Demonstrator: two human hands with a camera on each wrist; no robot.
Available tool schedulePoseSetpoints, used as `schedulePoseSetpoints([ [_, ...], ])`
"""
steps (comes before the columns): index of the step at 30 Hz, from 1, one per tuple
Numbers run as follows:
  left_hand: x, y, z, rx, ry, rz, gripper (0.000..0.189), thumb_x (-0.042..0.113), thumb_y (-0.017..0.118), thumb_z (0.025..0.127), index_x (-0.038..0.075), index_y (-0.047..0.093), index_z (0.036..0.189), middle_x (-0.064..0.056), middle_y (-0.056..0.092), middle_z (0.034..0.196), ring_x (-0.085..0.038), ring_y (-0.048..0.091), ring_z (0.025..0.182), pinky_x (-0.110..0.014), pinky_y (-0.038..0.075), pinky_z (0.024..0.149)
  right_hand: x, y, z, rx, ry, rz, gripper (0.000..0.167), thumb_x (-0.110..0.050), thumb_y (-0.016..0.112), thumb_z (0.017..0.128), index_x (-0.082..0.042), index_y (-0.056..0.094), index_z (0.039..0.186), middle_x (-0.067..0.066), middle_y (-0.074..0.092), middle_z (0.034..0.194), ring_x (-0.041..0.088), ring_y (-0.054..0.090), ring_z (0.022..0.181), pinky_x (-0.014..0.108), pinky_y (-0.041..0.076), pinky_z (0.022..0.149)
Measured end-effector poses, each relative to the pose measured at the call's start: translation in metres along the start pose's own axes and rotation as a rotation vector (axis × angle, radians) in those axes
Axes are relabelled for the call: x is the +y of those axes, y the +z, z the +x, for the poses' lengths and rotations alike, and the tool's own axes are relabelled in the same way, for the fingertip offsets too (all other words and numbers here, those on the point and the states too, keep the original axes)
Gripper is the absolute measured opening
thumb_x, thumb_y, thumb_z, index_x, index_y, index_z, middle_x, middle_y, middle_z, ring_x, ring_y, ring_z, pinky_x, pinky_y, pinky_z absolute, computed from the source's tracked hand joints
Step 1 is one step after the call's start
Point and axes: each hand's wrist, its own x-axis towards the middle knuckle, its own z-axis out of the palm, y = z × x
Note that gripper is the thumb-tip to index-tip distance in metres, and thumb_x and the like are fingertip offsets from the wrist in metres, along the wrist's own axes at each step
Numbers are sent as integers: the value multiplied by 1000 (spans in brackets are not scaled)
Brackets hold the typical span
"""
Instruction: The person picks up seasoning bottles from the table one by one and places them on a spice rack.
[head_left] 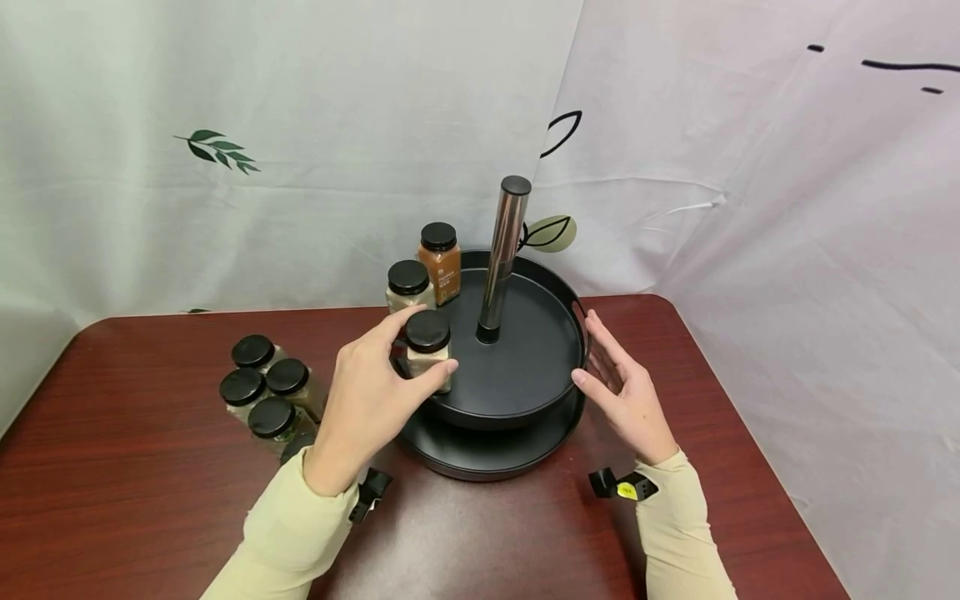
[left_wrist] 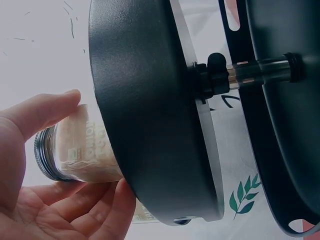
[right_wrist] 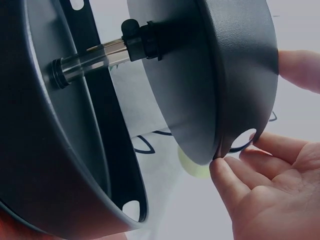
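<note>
My left hand (head_left: 363,392) holds a glass spice jar (head_left: 427,358) with a black lid and pale powder, at the left rim of the upper black round tray (head_left: 517,379). Thumb and fingers grip the jar's sides in the left wrist view, where the tray wall hides its base. Across the tray, my right hand (head_left: 628,404) touches the outer wall at the right, its fingertips beside the handle slot (right_wrist: 243,140). Behind the held jar, a pale jar (head_left: 408,287) and an orange-brown spice jar (head_left: 441,267) stand along the tray's left edge.
A wider lower tray (head_left: 487,467) sits beneath, joined by a metal pole (head_left: 504,254) that rises through the upper tray. Several black-lidded jars (head_left: 273,417) cluster on the red-brown table (head_left: 150,500) at left. A pale curtain (head_left: 337,100) hangs behind.
</note>
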Motion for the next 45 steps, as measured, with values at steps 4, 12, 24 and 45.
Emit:
schedulePoseSetpoints([
  [4, 0, -1, -1, -20, 0, 1, 64, 25, 89, 78, 12, 61, 134, 0, 69, 111, -13, 59, 81, -35, 48, 67, 0, 1, 0, 3, 1, -7, 66, 2, 62, 97, -9, 35, 156, -3, 28, 163, 21, 32, 148, 23, 35, 112],
  [12, -2, -10, -6, -19, 1, 10, 73, 29, 89, 79, 12, 56, 142, -3, 65, 126, -18, 65, 100, -38, 55, 78, 0, 3, 0, 21, -6, -45, 64, 1, 62, 97, -4, 35, 155, 3, 26, 165, 22, 35, 146, 21, 35, 111],
  [24, -8, -38, -19, 102, -22, 56, 65, 24, 88, 80, 15, 60, 137, 1, 66, 128, -16, 67, 106, -24, 54, 85, 1, 4, -1, 27, -28, -66, 59, 1, 60, 98, 2, 38, 152, 6, 28, 164, 26, 36, 145, 21, 35, 111],
  [45, -30, -74, -55, 163, -128, 172, 61, 22, 88, 80, 22, 63, 136, 3, 67, 127, 17, 55, 96, -6, 41, 83, 2, 1, 2, 49, -67, -34, 46, 4, 54, 101, 4, 45, 146, 13, 36, 159, 22, 37, 145, 27, 33, 114],
])
